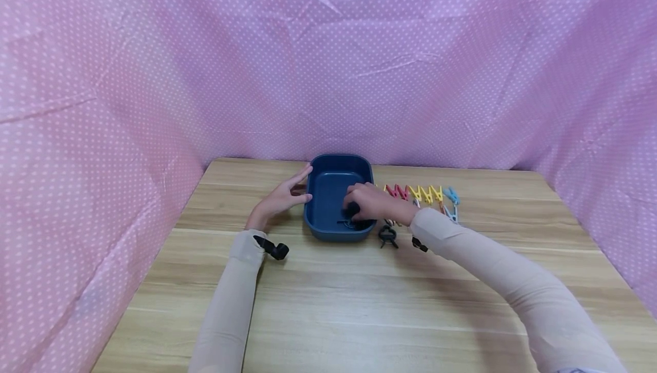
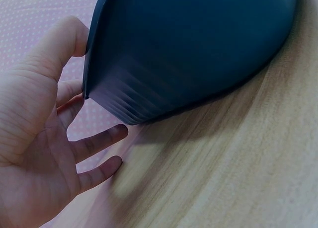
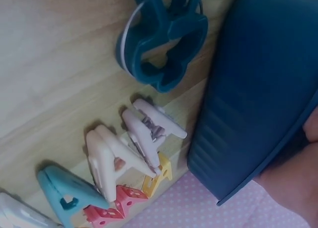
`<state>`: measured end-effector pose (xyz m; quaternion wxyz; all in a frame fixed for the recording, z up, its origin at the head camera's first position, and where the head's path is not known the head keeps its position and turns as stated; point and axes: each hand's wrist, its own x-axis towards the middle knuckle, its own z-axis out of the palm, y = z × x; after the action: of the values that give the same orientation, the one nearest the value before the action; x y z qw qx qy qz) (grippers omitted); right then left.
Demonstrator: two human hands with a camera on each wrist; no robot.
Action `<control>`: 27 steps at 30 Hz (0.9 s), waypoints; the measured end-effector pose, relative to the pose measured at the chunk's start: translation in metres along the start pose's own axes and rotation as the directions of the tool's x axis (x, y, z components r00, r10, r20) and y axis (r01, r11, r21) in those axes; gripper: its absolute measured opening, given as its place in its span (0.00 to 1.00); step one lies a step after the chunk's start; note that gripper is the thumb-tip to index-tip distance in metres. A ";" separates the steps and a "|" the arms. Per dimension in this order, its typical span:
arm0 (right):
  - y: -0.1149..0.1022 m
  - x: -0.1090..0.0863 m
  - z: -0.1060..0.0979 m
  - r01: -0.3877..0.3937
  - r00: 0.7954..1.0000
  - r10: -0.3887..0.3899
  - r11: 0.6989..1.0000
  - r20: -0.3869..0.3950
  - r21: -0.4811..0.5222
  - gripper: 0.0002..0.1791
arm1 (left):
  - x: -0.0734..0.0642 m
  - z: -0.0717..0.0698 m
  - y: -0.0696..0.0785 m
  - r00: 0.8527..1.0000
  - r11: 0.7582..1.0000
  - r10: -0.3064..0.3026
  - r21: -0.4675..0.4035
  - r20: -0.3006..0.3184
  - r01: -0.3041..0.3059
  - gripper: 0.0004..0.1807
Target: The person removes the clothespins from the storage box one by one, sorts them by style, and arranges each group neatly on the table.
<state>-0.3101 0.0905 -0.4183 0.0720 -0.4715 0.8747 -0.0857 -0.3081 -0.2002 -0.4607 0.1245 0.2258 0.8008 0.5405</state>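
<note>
A dark blue plastic box (image 1: 339, 235) stands on the table. My left hand (image 1: 281, 199) rests at its left side, fingers spread; in the left wrist view the thumb and a finger touch the rim (image 2: 88, 64). My right hand (image 1: 372, 202) reaches over the right rim into the box, its curled fingers holding a dark clip (image 1: 351, 209). Another dark clip (image 1: 347, 223) lies on the box floor, partly covered. In the right wrist view my right hand (image 3: 293, 183) is mostly hidden by the box wall (image 3: 258, 94).
Just right of the box lies a large dark teal clip (image 3: 164, 39). Beyond it are a lilac clothespin (image 3: 149, 128), a beige clothespin (image 3: 107, 158), a teal clothespin (image 3: 69, 193) and a row of red clothespins (image 1: 397, 191) and yellow clothespins (image 1: 426, 193). Pink dotted cloth (image 1: 339, 76) hangs behind.
</note>
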 end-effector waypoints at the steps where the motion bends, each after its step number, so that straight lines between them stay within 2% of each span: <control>1: 0.000 0.001 0.000 -0.001 1.000 0.001 1.000 -0.003 0.000 0.13 | 0.000 0.000 0.000 1.000 1.000 0.002 -0.001 0.002 -0.002 0.43; 14: 0.001 0.003 0.010 -0.020 0.998 0.021 1.000 -0.053 0.023 0.11 | -0.002 0.000 0.000 1.000 1.000 -0.004 0.005 -0.004 0.004 0.43; 22: 0.000 0.005 0.009 -0.043 0.999 0.044 0.999 0.012 -0.008 0.26 | -0.001 0.001 0.001 1.000 1.000 -0.007 0.008 -0.009 0.008 0.43; 27: 0.000 0.009 0.010 -0.052 0.998 0.054 0.997 0.038 -0.054 0.29 | -0.002 0.001 0.001 1.000 1.000 -0.005 0.007 -0.007 0.005 0.43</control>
<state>-0.3128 0.0825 -0.4283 0.0788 -0.4515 0.8873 -0.0511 -0.3062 -0.2001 -0.4600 0.1223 0.2221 0.8037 0.5384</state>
